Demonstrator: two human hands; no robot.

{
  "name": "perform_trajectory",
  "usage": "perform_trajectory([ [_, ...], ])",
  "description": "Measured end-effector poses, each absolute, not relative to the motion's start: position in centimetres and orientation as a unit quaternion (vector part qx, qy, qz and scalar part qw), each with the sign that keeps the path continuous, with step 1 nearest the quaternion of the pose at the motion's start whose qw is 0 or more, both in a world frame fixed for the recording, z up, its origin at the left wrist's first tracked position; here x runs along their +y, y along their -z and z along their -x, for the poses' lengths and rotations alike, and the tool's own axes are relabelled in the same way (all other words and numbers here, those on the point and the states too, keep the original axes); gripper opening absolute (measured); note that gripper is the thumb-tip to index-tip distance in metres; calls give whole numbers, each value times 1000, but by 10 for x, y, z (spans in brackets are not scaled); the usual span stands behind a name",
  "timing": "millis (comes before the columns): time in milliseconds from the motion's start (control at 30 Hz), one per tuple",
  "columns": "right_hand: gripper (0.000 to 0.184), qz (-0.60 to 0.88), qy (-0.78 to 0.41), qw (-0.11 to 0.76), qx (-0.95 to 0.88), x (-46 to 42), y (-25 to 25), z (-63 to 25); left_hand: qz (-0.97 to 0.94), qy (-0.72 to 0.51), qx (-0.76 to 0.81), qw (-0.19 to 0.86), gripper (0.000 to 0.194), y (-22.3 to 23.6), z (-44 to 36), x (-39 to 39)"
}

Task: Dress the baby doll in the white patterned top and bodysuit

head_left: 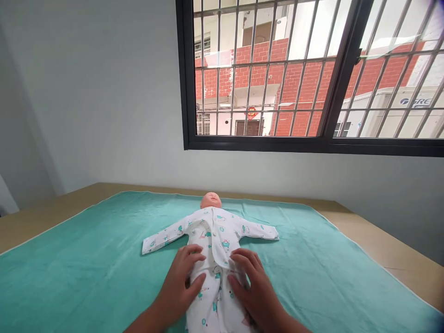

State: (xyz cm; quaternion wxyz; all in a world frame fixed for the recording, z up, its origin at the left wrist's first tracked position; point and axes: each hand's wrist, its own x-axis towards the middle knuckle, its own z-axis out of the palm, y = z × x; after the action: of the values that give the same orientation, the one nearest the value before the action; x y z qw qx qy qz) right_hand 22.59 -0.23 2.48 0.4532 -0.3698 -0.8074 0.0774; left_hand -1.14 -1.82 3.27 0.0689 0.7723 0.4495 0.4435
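A baby doll [211, 200] lies on its back, its head toward the wall. It wears a white printed long-sleeved top [198, 226] with the sleeves spread out to both sides, and matching trousers [211, 307]. My left hand [183, 280] rests at the left side of the doll's waist, fingers apart and curved. On the opposite side, my right hand [251, 282] lies over the hem of the top and the trousers, its fingers also apart. Neither hand shows a clear grip on the cloth. The doll's feet are out of the frame.
A green cloth [104, 259] is spread under the doll on a wooden table [385, 249]. Behind the table stands a pale wall [114, 106] with a dark-framed, barred window [255, 143] above it.
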Motion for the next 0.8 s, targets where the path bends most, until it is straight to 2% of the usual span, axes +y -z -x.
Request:
perform_trajectory([
  [100, 22, 365, -75, 462, -805, 5, -28, -222, -742, -463, 477, 85, 25, -28, 7, -24],
  [167, 17, 351, -77, 463, -811, 8, -30, -222, -737, -465, 488, 58, 21, -26, 5, -21],
  [367, 18, 317, -72, 453, -830, 5, -34, -228, -750, -466, 467, -41, 14, -28, 4, -18],
  [600, 24, 305, -38, 431, -849, 5, -31, -230, -758, -474, 442, -65, 11, -31, 6, -27],
  [800, 24, 315, -23, 406, -857, 4, -29, -230, -802, -425, 414, -69, 14, -31, 9, -34],
])
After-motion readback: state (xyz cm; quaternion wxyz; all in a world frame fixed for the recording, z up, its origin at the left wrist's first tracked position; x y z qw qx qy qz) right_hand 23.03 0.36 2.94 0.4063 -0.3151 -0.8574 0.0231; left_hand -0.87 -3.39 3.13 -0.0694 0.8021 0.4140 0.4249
